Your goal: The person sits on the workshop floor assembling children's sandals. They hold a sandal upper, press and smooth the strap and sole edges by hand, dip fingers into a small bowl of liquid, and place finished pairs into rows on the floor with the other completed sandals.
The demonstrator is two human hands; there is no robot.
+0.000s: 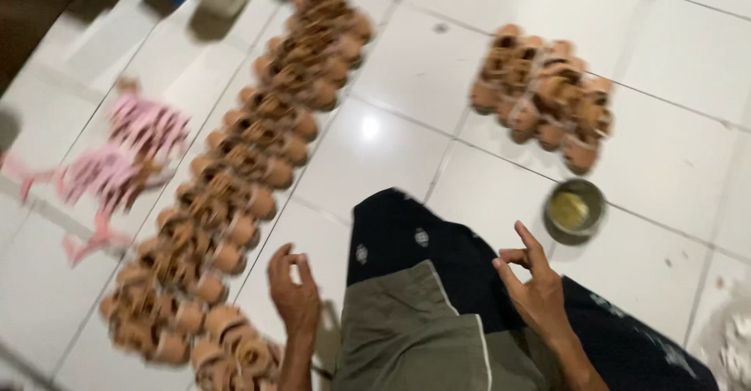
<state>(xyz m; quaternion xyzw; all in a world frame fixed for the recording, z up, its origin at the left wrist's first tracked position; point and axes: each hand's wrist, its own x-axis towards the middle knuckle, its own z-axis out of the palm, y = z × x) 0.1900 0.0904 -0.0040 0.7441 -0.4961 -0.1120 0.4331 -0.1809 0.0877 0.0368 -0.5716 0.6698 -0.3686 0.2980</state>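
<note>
While the long sandal row [235, 195] runs up the tiled floor [665, 164] with a smaller pile [547, 98] and bowl [575, 209] nearby, both hands, left [293, 293] and right [536, 285], look empty, fingers loosely curled; reaching seems next.

The floor tiles [391, 148] are glossy white with grey grout lines. Tan-brown sandals [235, 195] lie beside pink ones [117, 164]. The dark cloth [422, 242] carries small pale motifs, over olive shorts [407, 336].

glossy white tiled floor [665, 164] with grey grout lines and a bright lamp glare [370, 127]
</note>
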